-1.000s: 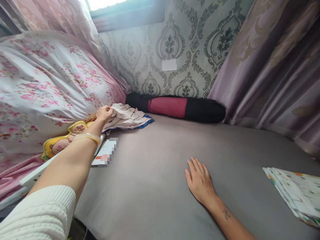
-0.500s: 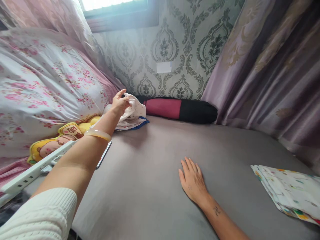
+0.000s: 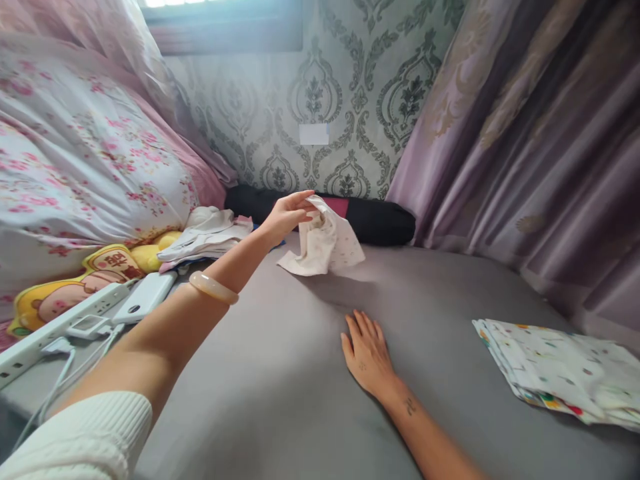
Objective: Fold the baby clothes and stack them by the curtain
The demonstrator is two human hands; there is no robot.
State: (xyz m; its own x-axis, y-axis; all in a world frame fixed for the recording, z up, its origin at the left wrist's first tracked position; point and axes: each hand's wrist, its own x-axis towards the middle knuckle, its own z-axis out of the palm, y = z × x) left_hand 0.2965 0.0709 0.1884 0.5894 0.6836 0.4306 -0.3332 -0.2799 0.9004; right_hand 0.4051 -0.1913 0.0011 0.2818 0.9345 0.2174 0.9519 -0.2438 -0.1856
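My left hand (image 3: 293, 215) pinches the top edge of a small off-white cloth (image 3: 333, 240) with a faint print. The cloth hangs crumpled just above the grey bed sheet (image 3: 280, 373), so I cannot tell what kind of item it is. My right hand (image 3: 369, 353) lies flat on the sheet with its fingers stretched out, holding nothing. Left of the cloth is a stack of folded fabrics (image 3: 210, 233), partly behind my left forearm. At the right lies a folded white cloth with a coloured print (image 3: 560, 367).
A black and dark red bolster (image 3: 380, 220) runs along the patterned wall (image 3: 320, 87). On the left are a floral pillow (image 3: 100, 153), a yellow cartoon cushion (image 3: 75, 293), a white power strip (image 3: 65, 327) with cables, and a white power bank (image 3: 145, 297). Purple curtains (image 3: 525, 167) hang at the right.
My left hand has lifted the off-white cloth off the stack and carried it to the right. My right hand still rests on the sheet. The view has shifted slightly right.
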